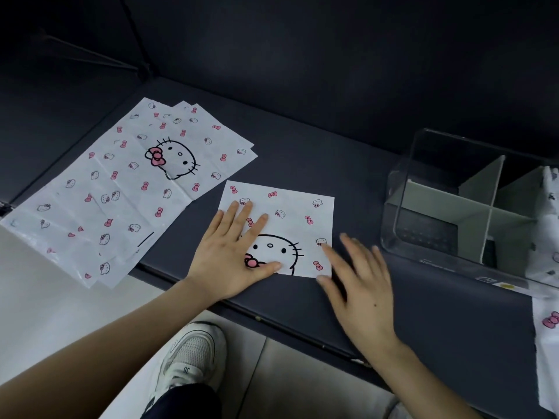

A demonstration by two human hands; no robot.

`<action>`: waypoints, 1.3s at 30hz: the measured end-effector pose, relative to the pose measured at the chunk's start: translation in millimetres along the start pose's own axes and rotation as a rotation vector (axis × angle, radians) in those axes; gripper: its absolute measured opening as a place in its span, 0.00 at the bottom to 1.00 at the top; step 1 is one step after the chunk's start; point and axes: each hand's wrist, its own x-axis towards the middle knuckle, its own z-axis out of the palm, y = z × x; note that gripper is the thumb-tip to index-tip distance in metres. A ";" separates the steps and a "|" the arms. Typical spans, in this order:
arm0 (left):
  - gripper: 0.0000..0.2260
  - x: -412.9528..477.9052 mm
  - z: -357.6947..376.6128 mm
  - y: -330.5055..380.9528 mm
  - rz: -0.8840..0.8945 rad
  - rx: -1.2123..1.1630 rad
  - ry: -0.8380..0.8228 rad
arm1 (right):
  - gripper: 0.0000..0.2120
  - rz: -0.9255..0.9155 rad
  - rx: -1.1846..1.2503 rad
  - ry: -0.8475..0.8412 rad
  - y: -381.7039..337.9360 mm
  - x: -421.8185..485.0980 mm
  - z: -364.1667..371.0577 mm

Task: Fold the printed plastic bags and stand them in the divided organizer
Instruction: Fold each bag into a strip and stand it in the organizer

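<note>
Only the head view to go on here. The bag [290,207] lay flat on the dark seat [363,182], already folded down to a rough rectangle, sitting between the stack [127,189] of unfolded ones on the left and the clear organizer [399,213] on the right.

My guess is this stuff weighs nothing, is thin and slick, and will spring open the second you let go, so it wants a flat palm on it. I'd take it by an edge or corner for the next fold, not the middle.

The left hand [230,252] was doing just that: fingers straight and spread, palm down on the left half of the bag, thumb along the near edge, pinching nothing. The right hand [360,282] was blurred, fingers straight and a bit apart, holding nothing, with the index tip at the bag's right edge near the bottom corner. Couldn't tell if it was actually touching.

The organizer's far-right section had printed plastic [549,207] in it, and the nearer sections looked empty.
</note>
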 end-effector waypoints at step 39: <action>0.12 48.7 -23.1 -18.8 -0.528 -0.330 0.361 | 0.16 0.706 0.309 -0.074 2.2 97.6 30.6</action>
